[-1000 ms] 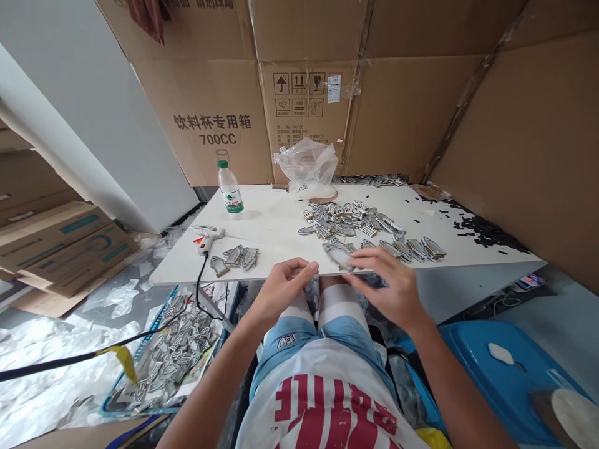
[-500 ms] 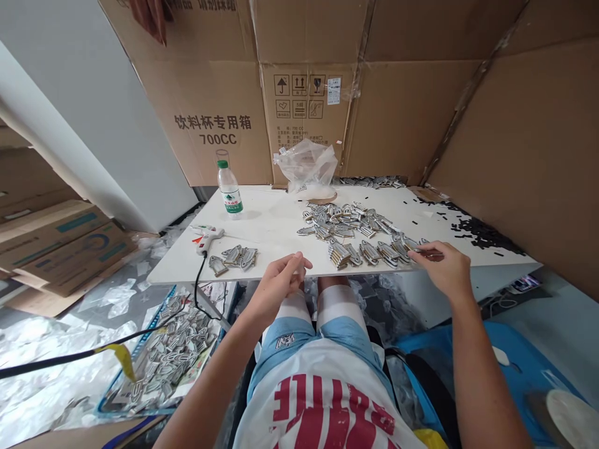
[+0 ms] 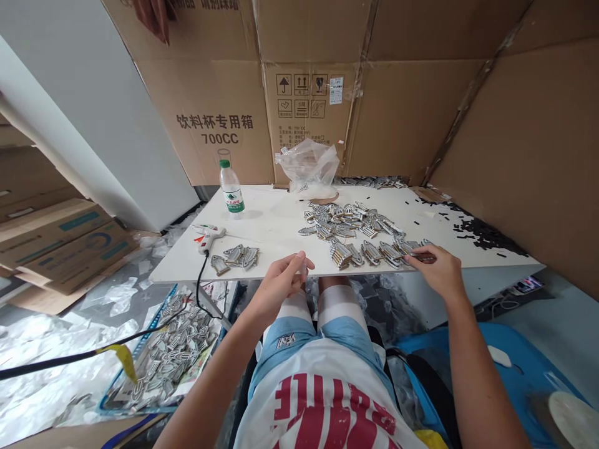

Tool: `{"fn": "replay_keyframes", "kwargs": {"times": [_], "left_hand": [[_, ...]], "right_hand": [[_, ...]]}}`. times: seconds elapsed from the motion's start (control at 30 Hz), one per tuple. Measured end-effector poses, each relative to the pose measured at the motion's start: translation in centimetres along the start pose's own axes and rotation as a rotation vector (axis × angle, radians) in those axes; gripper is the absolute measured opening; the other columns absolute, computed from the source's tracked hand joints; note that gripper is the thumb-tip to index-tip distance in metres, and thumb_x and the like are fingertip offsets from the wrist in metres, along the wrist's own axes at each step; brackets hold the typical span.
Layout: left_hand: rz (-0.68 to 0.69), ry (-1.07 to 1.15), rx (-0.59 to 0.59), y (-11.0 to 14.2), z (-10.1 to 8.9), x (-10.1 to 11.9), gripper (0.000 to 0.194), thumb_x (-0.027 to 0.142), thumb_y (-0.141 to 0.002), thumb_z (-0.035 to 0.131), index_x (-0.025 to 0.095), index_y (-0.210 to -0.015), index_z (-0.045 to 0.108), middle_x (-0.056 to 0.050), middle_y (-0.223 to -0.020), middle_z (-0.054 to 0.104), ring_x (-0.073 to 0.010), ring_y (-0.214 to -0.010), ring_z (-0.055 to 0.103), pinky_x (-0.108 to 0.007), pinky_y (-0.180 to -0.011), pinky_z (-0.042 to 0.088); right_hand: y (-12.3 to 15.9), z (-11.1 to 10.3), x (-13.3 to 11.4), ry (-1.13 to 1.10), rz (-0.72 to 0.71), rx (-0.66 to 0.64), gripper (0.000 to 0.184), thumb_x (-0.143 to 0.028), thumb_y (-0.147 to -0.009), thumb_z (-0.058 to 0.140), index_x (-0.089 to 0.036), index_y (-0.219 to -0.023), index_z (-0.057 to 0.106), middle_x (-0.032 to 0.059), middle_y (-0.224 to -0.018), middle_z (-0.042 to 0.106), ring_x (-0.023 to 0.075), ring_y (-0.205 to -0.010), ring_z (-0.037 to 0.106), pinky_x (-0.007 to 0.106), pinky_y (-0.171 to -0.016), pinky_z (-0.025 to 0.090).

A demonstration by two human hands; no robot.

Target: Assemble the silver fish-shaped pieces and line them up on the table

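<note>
My left hand (image 3: 281, 284) hovers at the table's front edge, above my lap. Its fingers are curled and the thumb lies close to the index finger; whatever may be between them is too small to make out. At the right end of the front row of flat silver metal pieces (image 3: 372, 252), my right hand (image 3: 438, 269) is closed in a pinch. Its fingertips touch the row, and what they grip is unclear. Behind that row spreads a larger heap of the same metal pieces (image 3: 334, 218). A smaller group of metal pieces (image 3: 241, 254) lies to the left.
A glue gun (image 3: 209, 239) with a black cord rests on the white table (image 3: 276, 231) at the left. Behind stand a water bottle (image 3: 231, 190) and a clear plastic bag (image 3: 309, 165). Small black strips (image 3: 486, 234) litter the right side. Below left, a blue-rimmed basket (image 3: 105, 399) holds more metal pieces.
My right hand has shifted slightly left and lower along the row of metal pieces. My left hand has barely moved. The view has turned a little.
</note>
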State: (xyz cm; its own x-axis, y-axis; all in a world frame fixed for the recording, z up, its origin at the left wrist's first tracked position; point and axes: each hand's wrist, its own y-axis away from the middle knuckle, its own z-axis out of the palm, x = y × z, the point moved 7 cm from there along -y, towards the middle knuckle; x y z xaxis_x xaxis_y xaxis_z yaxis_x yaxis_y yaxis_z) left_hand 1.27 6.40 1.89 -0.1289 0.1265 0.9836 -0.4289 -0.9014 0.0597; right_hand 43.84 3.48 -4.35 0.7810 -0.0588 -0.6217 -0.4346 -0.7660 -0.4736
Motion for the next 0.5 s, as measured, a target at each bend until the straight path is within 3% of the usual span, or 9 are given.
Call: {"fn": "replay_keyframes", "kwargs": {"times": [0.37, 0.5], "left_hand": [[0.004, -0.011, 0.007, -0.1, -0.1, -0.1, 0.047, 0.060, -0.098, 0.068, 0.013, -0.094, 0.073, 0.002, -0.074, 0.048, -0.0039, -0.051, 0.024, -0.024, -0.050, 0.012], [-0.015, 0.030, 0.030, 0.0, -0.2, 0.1, 0.035, 0.046, -0.097, 0.065, 0.013, -0.092, 0.072, 0.002, -0.074, 0.049, -0.0045, -0.051, 0.024, -0.024, -0.049, 0.012]], "right_hand": [[0.3, -0.4, -0.4, 0.008, 0.020, -0.110, 0.037, -0.057, -0.080, 0.077, -0.025, -0.099, 0.080, 0.0097, -0.104, 0.079, 0.0314, -0.095, 0.073, 0.042, -0.080, 0.055], [-0.2, -1.6, -0.9, 0.045, -0.012, -0.032, 0.039, -0.059, -0.085, 0.072, -0.025, -0.102, 0.081, 0.0114, -0.109, 0.077, 0.0285, -0.088, 0.069, 0.041, -0.079, 0.054]]}}
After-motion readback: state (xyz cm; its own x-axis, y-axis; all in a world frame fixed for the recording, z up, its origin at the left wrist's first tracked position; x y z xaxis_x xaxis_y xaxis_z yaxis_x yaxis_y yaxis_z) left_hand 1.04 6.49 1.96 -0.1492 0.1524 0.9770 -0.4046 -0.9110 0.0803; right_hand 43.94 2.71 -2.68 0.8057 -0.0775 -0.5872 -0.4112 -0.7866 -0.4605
